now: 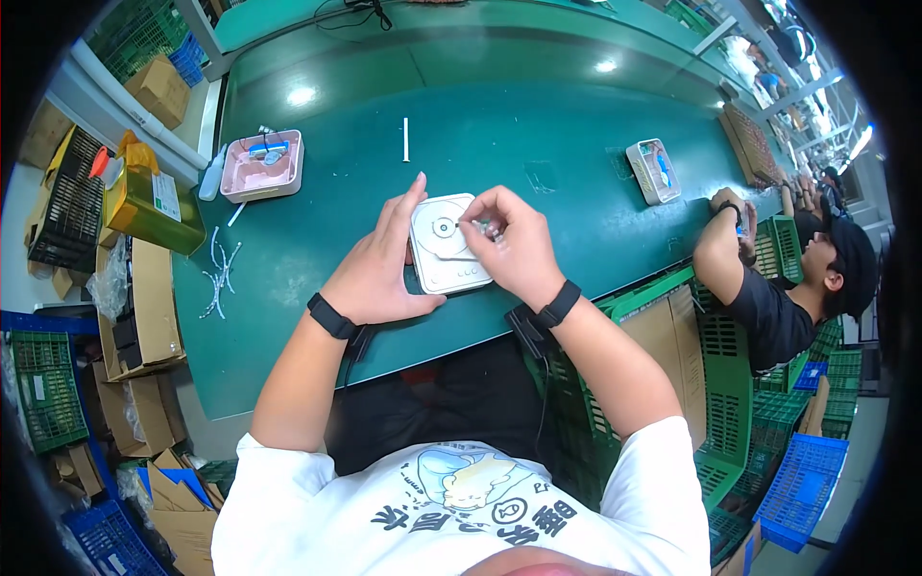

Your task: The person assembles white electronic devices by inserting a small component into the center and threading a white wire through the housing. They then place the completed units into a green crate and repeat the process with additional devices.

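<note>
A white, squarish CD player point(451, 274) lies on the green table in front of me, with a round recess and a dark-ringed hub point(444, 228) facing up. My left hand point(377, 264) rests against its left side, fingers stretched and thumb spread along the near edge. Above the right part of the recess is my right hand point(514, 245), its thumb and forefinger pinched close to the hub. Something small and pale shows among the right fingers, too small to name. The right hand hides the player's right side.
On the green table point(336, 115) are a pink box point(295, 173) of small items, a white strip point(405, 140), and clear tangled strips point(221, 278). At right stands a small white box point(669, 197), near a co-worker's arm point(720, 254). A yellow-green can point(154, 206) stands left.
</note>
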Demonstrator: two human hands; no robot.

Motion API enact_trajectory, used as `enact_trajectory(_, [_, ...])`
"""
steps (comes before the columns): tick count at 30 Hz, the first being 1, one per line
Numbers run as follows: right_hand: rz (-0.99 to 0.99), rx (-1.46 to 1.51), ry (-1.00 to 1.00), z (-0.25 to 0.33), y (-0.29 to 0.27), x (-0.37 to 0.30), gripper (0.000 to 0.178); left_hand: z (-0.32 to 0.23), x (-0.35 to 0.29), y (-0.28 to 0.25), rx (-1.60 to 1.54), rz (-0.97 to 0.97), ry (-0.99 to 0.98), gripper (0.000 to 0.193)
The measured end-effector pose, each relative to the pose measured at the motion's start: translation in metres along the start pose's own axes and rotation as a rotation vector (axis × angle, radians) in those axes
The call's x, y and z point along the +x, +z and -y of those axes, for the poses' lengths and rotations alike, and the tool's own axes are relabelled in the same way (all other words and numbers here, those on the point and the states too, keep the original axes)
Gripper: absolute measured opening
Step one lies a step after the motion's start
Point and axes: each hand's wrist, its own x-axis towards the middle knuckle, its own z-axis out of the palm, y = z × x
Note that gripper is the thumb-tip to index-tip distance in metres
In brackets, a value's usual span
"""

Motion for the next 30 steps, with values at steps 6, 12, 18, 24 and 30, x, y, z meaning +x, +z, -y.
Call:
enact_trajectory(6, [0.014,0.029,0.041,0.009,0.0,0.002,0.023,-0.001,-0.001,-0.001,0.015,0.008,-0.008,0.151])
enact_trajectory(12, [0.059,-0.038,-0.186,-0.005,-0.011,0.0,0.024,0.0,0.0,-0.001,-0.002,0.008,0.001,0.15])
enact_trajectory(18, [-0.01,-0.076,-0.103,-0.001,-0.01,0.0,0.016,0.0,-0.001,0.0,0.001,0.004,-0.015,0.15])
enact_trajectory(24, [0.021,-0.076,-0.034,0.001,-0.004,0.0,0.016,-0.001,-0.001,-0.002,-0.002,0.013,-0.027,0.15])
enact_trajectory(30, [0.034,-0.075,-0.163,-0.002,-0.016,0.003,0.016,-0.002,-0.001,-0.001,0.002,0.007,-0.026,0.149])
